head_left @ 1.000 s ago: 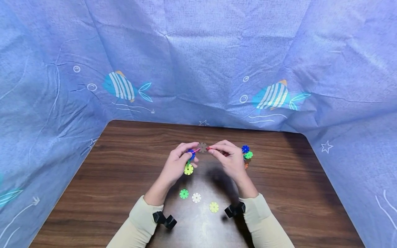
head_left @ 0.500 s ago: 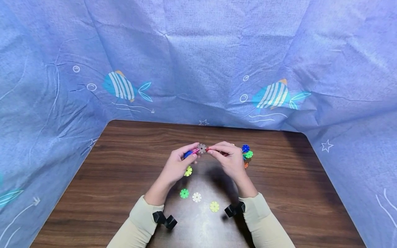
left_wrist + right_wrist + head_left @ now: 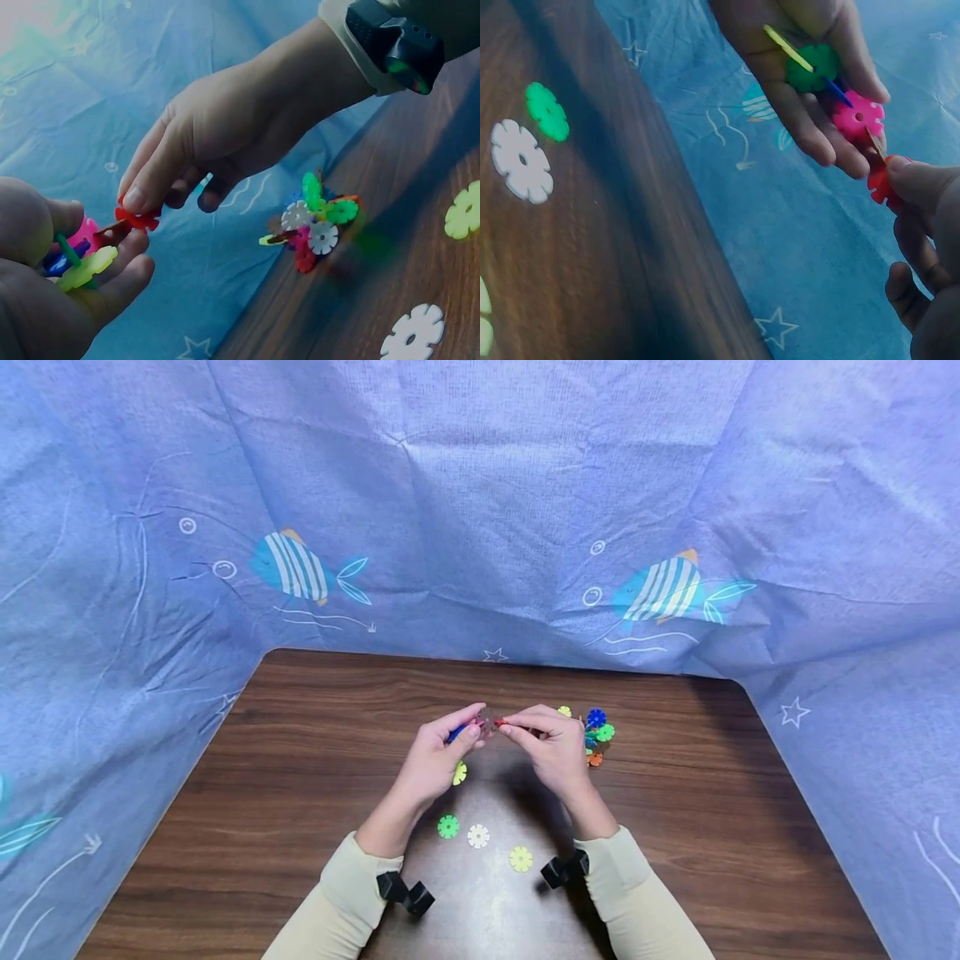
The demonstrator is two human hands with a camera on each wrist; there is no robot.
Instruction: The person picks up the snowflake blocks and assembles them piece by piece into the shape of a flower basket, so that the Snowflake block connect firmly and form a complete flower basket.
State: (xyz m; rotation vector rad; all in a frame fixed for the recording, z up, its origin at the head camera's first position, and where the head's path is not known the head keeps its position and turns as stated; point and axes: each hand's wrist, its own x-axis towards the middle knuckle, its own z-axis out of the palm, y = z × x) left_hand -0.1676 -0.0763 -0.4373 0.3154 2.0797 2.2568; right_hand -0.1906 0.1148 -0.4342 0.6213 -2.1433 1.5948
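My left hand [image 3: 431, 758] holds a short chain of notched plastic flower discs. In the right wrist view the chain has a yellow disc [image 3: 786, 45], a green disc [image 3: 808, 71], a blue disc [image 3: 835, 91], a pink disc [image 3: 847, 124] and a brown disc [image 3: 876, 142]. Thumb and fingers of my right hand [image 3: 551, 747] pinch a red disc [image 3: 139, 217]. Its edge meets the brown disc; whether their slots are joined, I cannot tell. Fingers partly cover the blue and pink discs.
A cluster of joined discs [image 3: 596, 735] lies just right of my right hand. Nearer me on the wooden table [image 3: 247, 827] are single green [image 3: 447, 827], white [image 3: 477, 837] and yellow [image 3: 521, 859] discs. A fish-print blue cloth [image 3: 480, 527] hangs behind.
The chain has turned in my left hand: the blue disc has gone from face-on to edge-on, and the brown disc is now less plainly seen. The right hand keeps pinching the red disc, nearly still.
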